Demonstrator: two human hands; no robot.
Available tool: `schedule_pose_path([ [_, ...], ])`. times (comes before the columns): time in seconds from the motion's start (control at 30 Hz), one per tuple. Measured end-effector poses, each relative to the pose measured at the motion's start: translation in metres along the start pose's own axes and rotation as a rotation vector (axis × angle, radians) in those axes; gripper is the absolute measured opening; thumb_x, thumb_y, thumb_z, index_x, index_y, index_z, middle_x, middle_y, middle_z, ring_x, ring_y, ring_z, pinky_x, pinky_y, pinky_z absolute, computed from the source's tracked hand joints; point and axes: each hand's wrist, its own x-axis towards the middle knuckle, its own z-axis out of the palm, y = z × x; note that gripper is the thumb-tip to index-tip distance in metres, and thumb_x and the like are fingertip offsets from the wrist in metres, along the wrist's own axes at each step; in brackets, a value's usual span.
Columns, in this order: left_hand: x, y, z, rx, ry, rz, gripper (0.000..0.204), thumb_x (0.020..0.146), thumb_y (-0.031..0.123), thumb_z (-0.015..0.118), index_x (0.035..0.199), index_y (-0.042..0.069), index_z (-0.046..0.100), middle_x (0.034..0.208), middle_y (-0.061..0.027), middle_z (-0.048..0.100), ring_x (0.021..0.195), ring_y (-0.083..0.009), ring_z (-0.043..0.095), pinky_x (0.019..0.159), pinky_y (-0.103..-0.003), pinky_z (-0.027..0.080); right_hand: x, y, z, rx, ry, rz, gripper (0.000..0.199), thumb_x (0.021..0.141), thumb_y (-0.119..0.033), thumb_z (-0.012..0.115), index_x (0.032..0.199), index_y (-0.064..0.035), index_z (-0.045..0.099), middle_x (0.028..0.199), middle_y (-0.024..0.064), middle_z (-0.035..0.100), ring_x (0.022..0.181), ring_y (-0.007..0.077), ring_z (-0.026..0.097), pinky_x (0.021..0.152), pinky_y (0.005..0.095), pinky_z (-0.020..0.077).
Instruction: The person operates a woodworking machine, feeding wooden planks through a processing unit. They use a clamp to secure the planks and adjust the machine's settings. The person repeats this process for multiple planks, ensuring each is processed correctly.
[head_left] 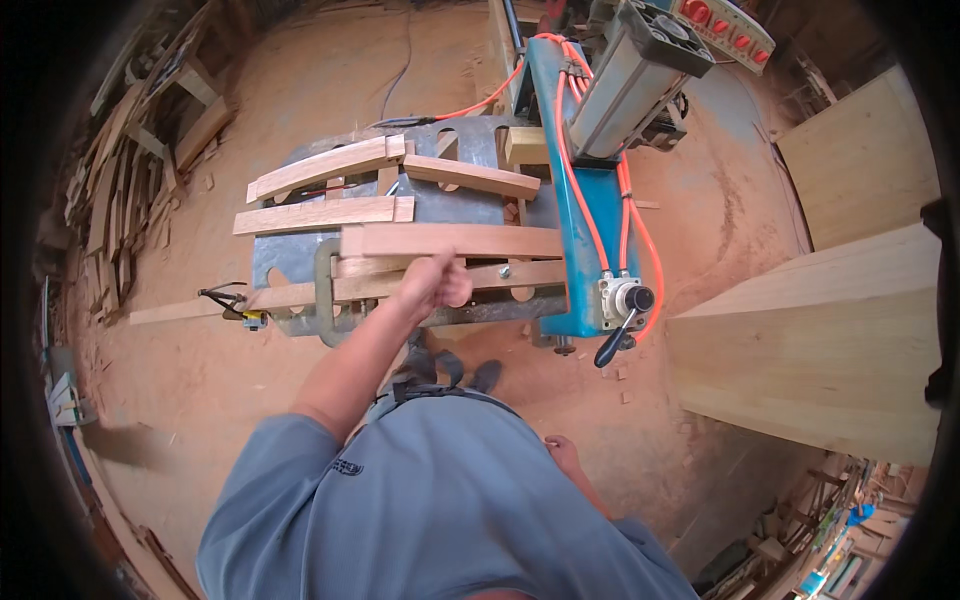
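Observation:
My left hand (437, 284) is over the near side of the workbench, slightly blurred, with its fingers curled. Its thumb side meets the near edge of a pale, slightly curved wooden piece (480, 241), and the grip underneath is partly hidden. The right end of that piece reaches the blue machine frame (578, 230). Just nearer lies a wooden strip (375, 289) with a bolt (504, 271) on it, and a green-grey C-clamp (325, 292) at its left. My right hand (564, 452) hangs low beside my body, its fingers mostly hidden by my shirt.
More curved wooden pieces (325, 214) lie on the grey metal table (455, 205). A lever valve (625, 300) with orange hoses and a large cylinder (635, 85) are on the machine. Large wooden panels (810, 340) stand at right; scrap wood (125, 180) is piled at left.

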Motion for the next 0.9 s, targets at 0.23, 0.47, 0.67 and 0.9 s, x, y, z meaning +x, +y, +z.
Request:
schedule_pose_path([
  [0.23,-0.027,0.025,-0.07,1.137,0.589,1.007,0.012,0.088,0.018,0.071,0.094,0.008,0.076,0.1,-0.0156,0.072,0.091,-0.0343,0.07,0.081,-0.042,0.056,-0.012,0.012,0.009,0.031,-0.009,0.064,0.031,0.087,-0.011,0.068,0.115,0.0011,0.068,0.076,0.0121,0.069,0.059,0.0172,0.064,0.052,0.0313,0.0533],
  [0.47,-0.001,0.051,-0.104,1.413,0.676,0.565,0.04,0.078,0.035,0.077,0.109,0.011,0.077,0.106,-0.0203,0.071,0.1,-0.0377,0.067,0.093,-0.045,0.054,0.0,-0.009,-0.003,-0.072,0.008,0.017,0.03,0.087,-0.01,0.068,0.115,0.0011,0.067,0.072,0.0104,0.067,0.058,0.0162,0.063,0.051,0.0309,0.0524],
  [0.67,0.036,0.03,-0.037,1.525,0.507,0.724,0.028,0.079,0.035,0.076,0.1,0.017,0.079,0.097,-0.0156,0.071,0.099,-0.0359,0.066,0.087,-0.048,0.054,0.004,-0.026,-0.001,0.018,-0.002,0.035,0.028,0.088,-0.009,0.067,0.114,0.0011,0.067,0.072,0.01,0.066,0.057,0.0158,0.061,0.05,0.0292,0.05],
  [0.9,0.069,0.043,-0.028,1.594,0.255,0.357,0.024,0.085,0.027,0.07,0.103,0.016,0.079,0.112,-0.0136,0.071,0.107,-0.0348,0.065,0.094,-0.047,0.052,0.018,-0.017,0.005,0.134,0.001,0.013,0.026,0.09,-0.009,0.064,0.113,0.0016,0.067,0.075,0.0096,0.066,0.057,0.0158,0.061,0.05,0.0285,0.0503],
])
